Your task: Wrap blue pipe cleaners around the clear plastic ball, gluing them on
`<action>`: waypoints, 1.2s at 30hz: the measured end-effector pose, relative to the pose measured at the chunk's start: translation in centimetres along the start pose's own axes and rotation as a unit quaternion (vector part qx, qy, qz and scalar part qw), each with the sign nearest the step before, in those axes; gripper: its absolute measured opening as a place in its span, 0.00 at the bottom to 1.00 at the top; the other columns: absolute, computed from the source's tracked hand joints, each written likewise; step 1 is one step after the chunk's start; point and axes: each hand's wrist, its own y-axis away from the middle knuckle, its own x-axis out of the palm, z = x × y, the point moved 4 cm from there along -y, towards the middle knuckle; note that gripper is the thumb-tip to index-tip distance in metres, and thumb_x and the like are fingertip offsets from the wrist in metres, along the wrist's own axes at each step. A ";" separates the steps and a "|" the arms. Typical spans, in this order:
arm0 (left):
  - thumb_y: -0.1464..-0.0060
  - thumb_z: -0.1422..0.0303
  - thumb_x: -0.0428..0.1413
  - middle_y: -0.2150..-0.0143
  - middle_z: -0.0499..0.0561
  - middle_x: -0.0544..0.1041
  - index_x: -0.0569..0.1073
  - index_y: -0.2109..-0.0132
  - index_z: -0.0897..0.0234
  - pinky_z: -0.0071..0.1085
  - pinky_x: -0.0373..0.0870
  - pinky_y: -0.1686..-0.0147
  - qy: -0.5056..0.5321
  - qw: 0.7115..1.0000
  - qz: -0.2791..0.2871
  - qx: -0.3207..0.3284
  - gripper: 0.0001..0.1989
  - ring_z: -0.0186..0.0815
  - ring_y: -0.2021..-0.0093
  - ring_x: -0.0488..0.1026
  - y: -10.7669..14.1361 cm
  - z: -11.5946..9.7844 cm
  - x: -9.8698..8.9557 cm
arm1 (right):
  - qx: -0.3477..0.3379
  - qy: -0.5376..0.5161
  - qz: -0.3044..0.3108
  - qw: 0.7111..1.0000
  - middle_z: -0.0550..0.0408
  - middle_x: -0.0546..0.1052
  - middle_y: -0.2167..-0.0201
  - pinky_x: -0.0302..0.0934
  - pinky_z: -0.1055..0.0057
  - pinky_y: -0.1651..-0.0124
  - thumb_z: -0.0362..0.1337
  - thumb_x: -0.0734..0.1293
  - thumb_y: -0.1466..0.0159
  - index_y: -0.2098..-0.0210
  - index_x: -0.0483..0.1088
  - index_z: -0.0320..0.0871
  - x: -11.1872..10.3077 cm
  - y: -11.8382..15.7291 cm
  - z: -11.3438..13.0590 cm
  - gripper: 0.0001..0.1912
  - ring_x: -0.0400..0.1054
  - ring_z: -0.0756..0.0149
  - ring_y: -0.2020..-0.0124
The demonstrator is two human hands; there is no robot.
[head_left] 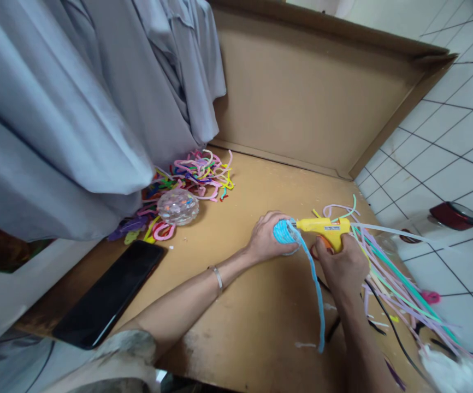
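Observation:
A blue ball wound from fuzzy cord (283, 232) is held in my left hand (266, 238), whose fingers curl round its left side. One loose blue strand (317, 295) hangs from the ball down over the tabletop. My right hand (343, 262) grips the handle of a yellow glue gun (322, 225). The gun's nozzle points left and meets the ball near the strand's upper end. Out of the gun's back sticks a long translucent glue stick (384, 227).
Tangled colourful pipe cleaners (204, 172), a clear ball (178, 207) and a black phone (111, 292) lie left on the wooden table (220, 327). Long pastel pipe cleaners (400, 278) and a black cable lie right. Cardboard (310, 93) stands behind; grey cloth (97, 98) hangs upper left.

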 end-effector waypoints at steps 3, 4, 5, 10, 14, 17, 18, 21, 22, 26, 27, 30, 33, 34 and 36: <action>0.67 0.64 0.69 0.51 0.54 0.75 0.73 0.53 0.59 0.40 0.69 0.47 -0.002 1.000 0.000 -0.001 0.30 0.44 0.49 0.73 0.0 0.1 0.0 | -0.003 -0.011 0.005 1.000 0.53 0.70 0.74 0.47 0.69 0.68 0.46 0.62 0.40 0.74 0.61 0.46 -0.1 -0.1 -0.1 0.12 0.60 0.63 0.72; 0.67 0.65 0.69 0.51 0.54 0.75 0.73 0.53 0.58 0.39 0.69 0.47 -0.002 1.000 0.000 -0.002 0.29 0.44 0.49 0.73 0.0 0.1 0.0 | -0.005 -0.014 0.008 1.000 0.53 0.69 0.74 0.47 0.68 0.69 0.46 0.62 0.40 0.74 0.61 0.46 -0.1 -0.1 -0.2 0.12 0.60 0.63 0.73; 0.67 0.65 0.69 0.51 0.54 0.75 0.73 0.53 0.58 0.39 0.69 0.47 -0.001 1.000 0.001 -0.003 0.29 0.44 0.49 0.73 0.0 0.0 0.0 | -0.007 -0.015 0.011 1.000 0.54 0.69 0.75 0.46 0.68 0.69 0.47 0.62 0.40 0.74 0.62 0.46 -0.1 -0.2 -0.2 0.12 0.60 0.63 0.73; 0.67 0.64 0.69 0.50 0.55 0.75 0.73 0.53 0.59 0.40 0.69 0.47 -0.001 1.000 0.005 -0.005 0.29 0.45 0.48 0.73 0.0 0.0 -0.1 | -0.014 -0.012 0.013 1.000 0.54 0.70 0.74 0.46 0.68 0.70 0.48 0.63 0.41 0.74 0.62 0.45 0.0 -0.2 -0.4 0.13 0.60 0.64 0.73; 0.67 0.64 0.69 0.50 0.55 0.75 0.73 0.53 0.59 0.40 0.69 0.47 -0.003 1.000 0.006 0.000 0.29 0.45 0.48 0.72 0.0 0.0 0.0 | -0.006 -0.015 0.004 1.000 0.52 0.70 0.74 0.48 0.68 0.68 0.47 0.61 0.40 0.74 0.61 0.45 -0.2 -0.1 -0.1 0.13 0.61 0.63 0.72; 0.67 0.64 0.69 0.50 0.55 0.74 0.73 0.52 0.59 0.40 0.69 0.46 -0.005 1.000 0.007 0.000 0.30 0.45 0.48 0.72 0.1 0.0 0.1 | -0.003 -0.019 0.006 1.000 0.52 0.70 0.74 0.48 0.68 0.68 0.47 0.61 0.40 0.75 0.60 0.46 -0.2 -0.1 -0.1 0.13 0.61 0.63 0.72; 0.67 0.64 0.69 0.49 0.55 0.74 0.73 0.52 0.59 0.40 0.69 0.46 -0.004 1.000 0.007 -0.001 0.30 0.45 0.48 0.72 0.1 0.1 0.1 | -0.004 -0.022 0.008 1.000 0.52 0.70 0.74 0.48 0.68 0.68 0.47 0.61 0.40 0.75 0.60 0.46 -0.2 -0.1 -0.2 0.13 0.60 0.63 0.72; 0.68 0.65 0.69 0.49 0.55 0.74 0.73 0.52 0.58 0.41 0.69 0.46 -0.003 1.000 0.006 -0.002 0.30 0.45 0.48 0.72 0.0 0.1 0.1 | -0.007 -0.029 0.010 1.000 0.52 0.70 0.74 0.48 0.69 0.69 0.48 0.61 0.40 0.76 0.59 0.46 -0.3 -0.3 -0.3 0.14 0.60 0.63 0.72; 0.68 0.65 0.69 0.49 0.55 0.74 0.73 0.52 0.58 0.41 0.69 0.46 -0.002 1.000 0.006 -0.002 0.30 0.45 0.48 0.72 0.0 0.1 0.1 | -0.008 -0.031 0.010 0.999 0.53 0.70 0.74 0.48 0.69 0.69 0.48 0.61 0.41 0.76 0.59 0.46 -0.3 -0.3 -0.4 0.14 0.60 0.63 0.73; 0.67 0.65 0.68 0.50 0.55 0.75 0.73 0.52 0.58 0.41 0.69 0.46 -0.005 1.000 0.010 0.002 0.29 0.45 0.47 0.72 0.0 0.0 0.1 | -0.014 -0.043 0.011 0.999 0.53 0.69 0.77 0.48 0.68 0.69 0.48 0.60 0.41 0.77 0.56 0.47 -0.8 -0.6 -0.4 0.15 0.59 0.64 0.75; 0.67 0.64 0.68 0.50 0.55 0.75 0.73 0.52 0.59 0.41 0.69 0.46 -0.007 1.000 0.011 0.004 0.29 0.45 0.47 0.72 0.1 0.0 0.1 | -0.015 -0.046 0.012 0.999 0.54 0.69 0.77 0.47 0.68 0.69 0.48 0.60 0.41 0.78 0.56 0.47 -0.9 -0.6 -0.4 0.15 0.58 0.65 0.75; 0.66 0.63 0.68 0.50 0.55 0.75 0.73 0.52 0.59 0.40 0.69 0.46 -0.008 1.000 0.007 0.013 0.29 0.45 0.48 0.72 0.1 0.0 0.2 | -0.011 -0.048 0.010 0.999 0.55 0.67 0.79 0.47 0.69 0.69 0.49 0.61 0.42 0.78 0.55 0.47 -1.0 -0.7 -0.5 0.16 0.57 0.65 0.76; 0.67 0.63 0.69 0.50 0.55 0.75 0.73 0.52 0.58 0.40 0.68 0.46 -0.005 1.000 0.002 0.015 0.30 0.44 0.48 0.72 0.1 0.1 0.2 | -0.007 -0.051 0.013 0.999 0.56 0.67 0.79 0.47 0.69 0.69 0.49 0.61 0.42 0.78 0.54 0.47 -0.9 -0.6 -0.6 0.16 0.56 0.66 0.76; 0.67 0.63 0.69 0.50 0.54 0.75 0.73 0.52 0.58 0.40 0.68 0.46 -0.005 1.000 0.002 0.014 0.30 0.44 0.48 0.72 0.1 0.1 0.2 | -0.006 -0.052 0.015 0.999 0.55 0.67 0.79 0.47 0.69 0.69 0.49 0.61 0.42 0.78 0.54 0.47 -0.8 -0.6 -0.6 0.16 0.56 0.66 0.76; 0.67 0.63 0.69 0.50 0.54 0.75 0.73 0.52 0.58 0.40 0.68 0.46 -0.005 1.000 0.003 0.015 0.30 0.44 0.48 0.72 0.1 0.1 0.3 | -0.004 -0.056 0.017 0.998 0.55 0.67 0.78 0.47 0.69 0.70 0.49 0.61 0.42 0.78 0.54 0.47 -0.7 -0.6 -0.6 0.16 0.56 0.66 0.76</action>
